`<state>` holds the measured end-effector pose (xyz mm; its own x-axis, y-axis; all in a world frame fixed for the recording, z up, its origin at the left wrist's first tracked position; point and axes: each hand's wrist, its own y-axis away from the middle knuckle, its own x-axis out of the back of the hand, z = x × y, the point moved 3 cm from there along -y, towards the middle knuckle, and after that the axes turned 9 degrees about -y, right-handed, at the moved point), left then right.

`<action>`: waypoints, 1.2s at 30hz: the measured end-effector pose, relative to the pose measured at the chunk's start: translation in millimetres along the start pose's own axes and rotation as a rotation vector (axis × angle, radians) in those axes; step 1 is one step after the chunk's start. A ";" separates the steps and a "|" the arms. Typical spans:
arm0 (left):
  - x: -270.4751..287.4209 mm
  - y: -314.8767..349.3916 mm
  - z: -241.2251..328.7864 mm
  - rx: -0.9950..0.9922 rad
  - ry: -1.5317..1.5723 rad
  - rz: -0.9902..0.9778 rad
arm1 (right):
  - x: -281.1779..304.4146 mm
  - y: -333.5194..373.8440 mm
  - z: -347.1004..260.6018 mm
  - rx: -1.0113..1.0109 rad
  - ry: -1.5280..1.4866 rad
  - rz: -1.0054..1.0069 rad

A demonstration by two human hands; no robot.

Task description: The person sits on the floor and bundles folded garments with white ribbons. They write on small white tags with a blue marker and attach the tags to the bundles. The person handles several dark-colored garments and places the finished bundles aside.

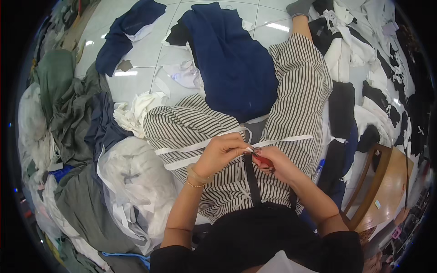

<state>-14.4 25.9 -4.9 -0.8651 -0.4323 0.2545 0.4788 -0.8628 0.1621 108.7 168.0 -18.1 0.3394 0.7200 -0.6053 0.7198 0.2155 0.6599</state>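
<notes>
- Pale, shiny floor tiles (141, 86) lay past the black-and-white striped cloth trousers (302, 77).
- Over the trousers, both hands were close together.
- Right hand (276, 164): wrapped around a small red-handled metal cutter (264, 160), its tip by the left fingers.
- Left hand (223, 151): pinched something small and white, too hidden to name, perhaps to keep it still.
- Flat white cloth strip (291, 138): lay across the trousers, maybe for easy reach.
- Left of the trousers, a see-through plastic bag (136, 182) seemed to hold white cloth.
</notes>
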 end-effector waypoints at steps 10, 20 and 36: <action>3.4 1.1 4.2 -0.057 -0.018 -0.080 | -3.8 1.6 2.6 0.040 0.027 -0.014; 8.4 2.3 6.1 -0.034 -0.025 -0.105 | -6.0 4.7 3.8 -0.003 -0.056 -0.063; 7.1 -0.3 6.0 -0.046 -0.014 -0.090 | -2.0 4.8 6.6 0.029 -0.064 -0.066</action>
<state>-19.7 24.7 2.6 -0.9022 -0.3488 0.2537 0.3913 -0.9093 0.1413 115.4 163.3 -16.6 0.3277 0.6609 -0.6751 0.7589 0.2415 0.6048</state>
